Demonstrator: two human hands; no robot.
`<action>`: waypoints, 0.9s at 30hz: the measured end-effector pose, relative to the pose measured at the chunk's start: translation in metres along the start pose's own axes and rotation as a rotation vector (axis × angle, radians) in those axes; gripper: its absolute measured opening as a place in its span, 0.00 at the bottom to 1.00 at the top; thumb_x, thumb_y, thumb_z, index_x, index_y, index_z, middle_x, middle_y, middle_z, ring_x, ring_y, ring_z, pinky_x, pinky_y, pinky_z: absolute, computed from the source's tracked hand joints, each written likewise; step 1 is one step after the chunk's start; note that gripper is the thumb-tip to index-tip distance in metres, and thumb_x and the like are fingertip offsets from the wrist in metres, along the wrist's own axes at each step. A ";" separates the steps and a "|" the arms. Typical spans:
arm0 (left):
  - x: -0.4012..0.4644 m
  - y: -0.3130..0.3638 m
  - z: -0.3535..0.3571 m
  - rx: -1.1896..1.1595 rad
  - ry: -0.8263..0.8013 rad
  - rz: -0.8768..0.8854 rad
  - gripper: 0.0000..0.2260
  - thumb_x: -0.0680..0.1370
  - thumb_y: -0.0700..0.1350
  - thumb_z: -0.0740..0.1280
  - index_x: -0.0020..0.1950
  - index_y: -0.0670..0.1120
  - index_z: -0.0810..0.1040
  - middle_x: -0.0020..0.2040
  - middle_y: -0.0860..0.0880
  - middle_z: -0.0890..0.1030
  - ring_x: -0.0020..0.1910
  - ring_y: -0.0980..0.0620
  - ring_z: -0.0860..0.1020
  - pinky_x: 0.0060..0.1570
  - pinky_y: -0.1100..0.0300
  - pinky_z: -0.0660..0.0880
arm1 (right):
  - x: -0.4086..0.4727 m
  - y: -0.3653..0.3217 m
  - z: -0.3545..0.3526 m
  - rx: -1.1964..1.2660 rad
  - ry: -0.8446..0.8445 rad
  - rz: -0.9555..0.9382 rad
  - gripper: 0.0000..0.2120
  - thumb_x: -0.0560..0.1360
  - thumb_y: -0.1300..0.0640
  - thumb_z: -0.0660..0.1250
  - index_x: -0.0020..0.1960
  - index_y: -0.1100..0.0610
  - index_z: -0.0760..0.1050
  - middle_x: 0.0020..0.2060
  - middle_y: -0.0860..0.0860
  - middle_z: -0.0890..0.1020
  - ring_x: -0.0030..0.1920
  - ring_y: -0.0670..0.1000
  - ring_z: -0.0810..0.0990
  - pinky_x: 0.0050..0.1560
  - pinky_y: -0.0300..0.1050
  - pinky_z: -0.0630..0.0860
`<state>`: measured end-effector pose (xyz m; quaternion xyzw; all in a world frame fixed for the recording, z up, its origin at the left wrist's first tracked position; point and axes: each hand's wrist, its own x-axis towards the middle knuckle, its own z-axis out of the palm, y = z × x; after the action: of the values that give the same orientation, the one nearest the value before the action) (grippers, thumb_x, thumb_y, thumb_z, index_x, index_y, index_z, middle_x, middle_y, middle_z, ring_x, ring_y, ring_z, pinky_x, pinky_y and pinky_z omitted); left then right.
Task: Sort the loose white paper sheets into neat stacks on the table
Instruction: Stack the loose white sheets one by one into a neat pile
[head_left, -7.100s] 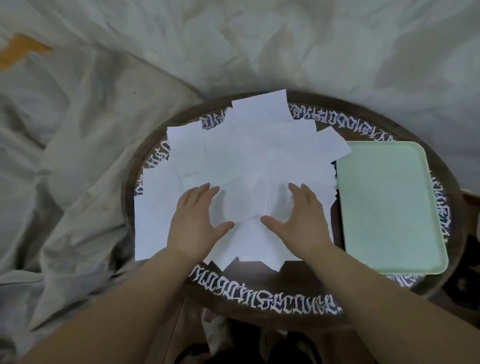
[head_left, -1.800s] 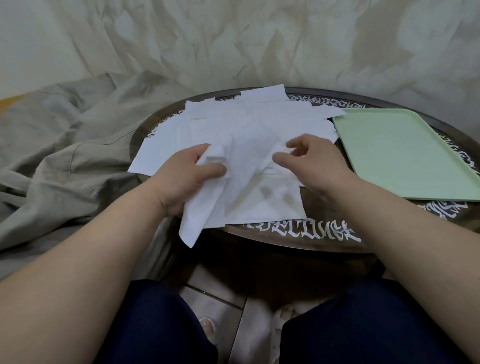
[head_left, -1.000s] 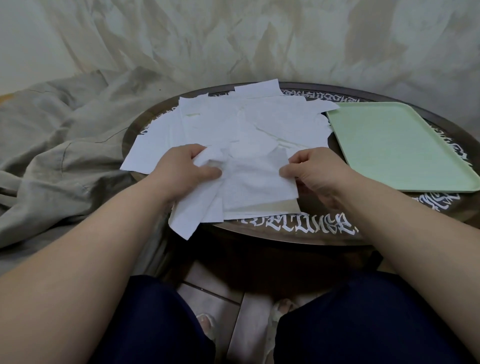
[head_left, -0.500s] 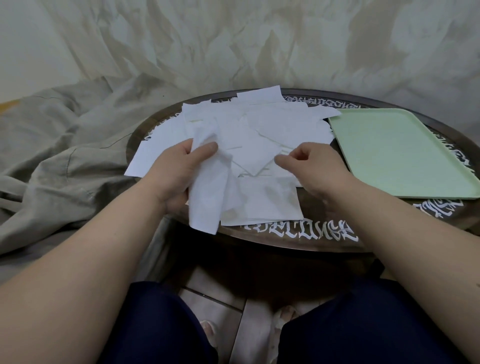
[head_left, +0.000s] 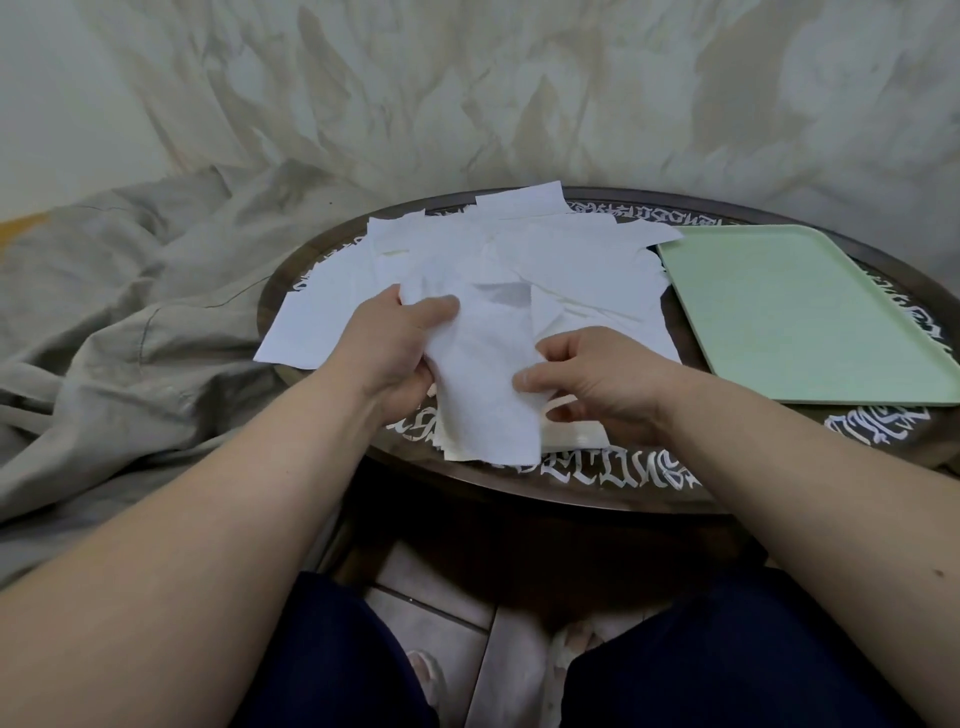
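Left hand (head_left: 387, 345) pinches small bundle of white sheets (head_left: 480, 384) at table (head_left: 597, 480) 6 o'clock edge; right hand (head_left: 587, 387) grips bundle's right side. Loose pile (head_left: 550, 260) at centre. Risk: thin sheets slipping, fanning off rim.

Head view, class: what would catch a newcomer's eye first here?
The heap of white paper sheets strewn over the round dark table at centre. In front of it, the left hand and right hand both grip a held sheet. A pale green tray lies on the table's right.
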<state>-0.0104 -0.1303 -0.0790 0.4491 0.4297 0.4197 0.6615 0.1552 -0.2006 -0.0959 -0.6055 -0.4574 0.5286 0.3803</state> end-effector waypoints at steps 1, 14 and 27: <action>0.001 0.000 -0.002 0.020 -0.015 -0.002 0.11 0.76 0.34 0.64 0.57 0.41 0.77 0.51 0.43 0.83 0.46 0.45 0.82 0.47 0.50 0.79 | 0.002 0.000 -0.001 0.015 0.052 -0.019 0.04 0.72 0.62 0.69 0.39 0.57 0.77 0.37 0.51 0.82 0.37 0.48 0.78 0.41 0.44 0.74; 0.001 -0.013 -0.018 0.270 -0.038 -0.086 0.05 0.78 0.41 0.66 0.47 0.43 0.81 0.42 0.48 0.85 0.38 0.52 0.83 0.35 0.61 0.80 | 0.001 0.008 -0.020 0.096 0.197 0.052 0.09 0.70 0.64 0.72 0.49 0.64 0.80 0.46 0.57 0.85 0.46 0.57 0.83 0.50 0.53 0.78; 0.001 -0.009 -0.018 0.631 0.035 0.246 0.16 0.77 0.38 0.65 0.34 0.54 0.82 0.27 0.54 0.76 0.25 0.59 0.70 0.30 0.64 0.68 | -0.002 -0.002 -0.036 0.232 0.693 -0.152 0.09 0.74 0.64 0.66 0.36 0.59 0.78 0.36 0.56 0.80 0.34 0.51 0.77 0.34 0.42 0.76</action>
<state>-0.0252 -0.1278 -0.0921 0.6729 0.4922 0.3504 0.4268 0.1902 -0.2008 -0.0884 -0.6659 -0.2823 0.3110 0.6166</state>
